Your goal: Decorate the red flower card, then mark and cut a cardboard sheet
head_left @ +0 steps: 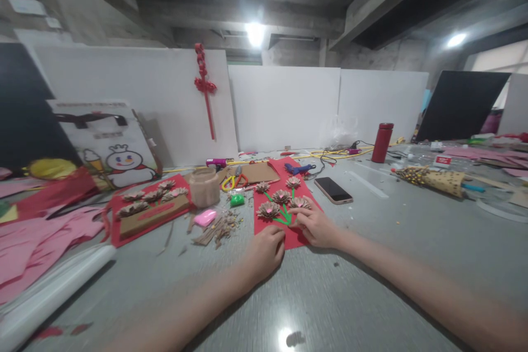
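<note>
The red card [262, 225] was laid flat on the worktop [322, 297], long axis pointed away from the body. Green stems [286, 216] were fanned from a base low on it, up toward the flowers [281, 197]. The base was placed just left of the right hand [318, 225], the nearer one, with its fingertips set at or just beside a stem. Its fingers were part bent; whether a stem was gripped could not be told. The left hand [267, 247] was rested at the near edge, fingers curled in, anything held beneath them hidden. The phone [333, 191] was sited right of the card
</note>
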{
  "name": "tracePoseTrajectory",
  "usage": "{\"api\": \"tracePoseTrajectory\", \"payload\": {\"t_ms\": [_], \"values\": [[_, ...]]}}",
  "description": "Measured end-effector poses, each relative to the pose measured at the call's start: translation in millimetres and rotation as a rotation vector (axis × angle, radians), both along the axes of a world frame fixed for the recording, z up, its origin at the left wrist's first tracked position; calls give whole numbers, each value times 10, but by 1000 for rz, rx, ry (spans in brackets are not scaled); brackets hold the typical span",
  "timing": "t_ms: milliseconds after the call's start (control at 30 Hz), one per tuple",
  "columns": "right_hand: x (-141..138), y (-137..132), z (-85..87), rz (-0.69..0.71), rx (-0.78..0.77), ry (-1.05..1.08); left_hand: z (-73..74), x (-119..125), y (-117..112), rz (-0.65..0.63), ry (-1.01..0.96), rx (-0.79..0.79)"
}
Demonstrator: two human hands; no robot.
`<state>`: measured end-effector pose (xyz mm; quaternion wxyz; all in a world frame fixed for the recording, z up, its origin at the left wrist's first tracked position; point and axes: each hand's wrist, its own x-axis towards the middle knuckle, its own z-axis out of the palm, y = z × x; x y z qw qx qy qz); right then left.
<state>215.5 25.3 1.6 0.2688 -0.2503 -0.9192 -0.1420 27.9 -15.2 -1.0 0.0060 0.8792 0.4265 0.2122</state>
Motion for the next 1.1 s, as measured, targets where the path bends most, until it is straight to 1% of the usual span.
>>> {"api": "tracePoseTrajectory", "payload": {"t_ms": [333,400,500,600,833,1100], "values": [[-5,4,13,18,-32,-36,0,-6,2,-9,6,-12],[2,0,16,0,-35,7,2,-8,13,-17,10,-1],[19,-5,21,-81,-38,133,16,-6,37,-33,18,31],[28,2,15,-119,-39,203,36,-2,59,-40,61,45],[21,44,-21,-124,-53,240,41,5,62,-20,113,65],[27,32,-4,-133,-60,260,9,6,71,7,137,63]]}}
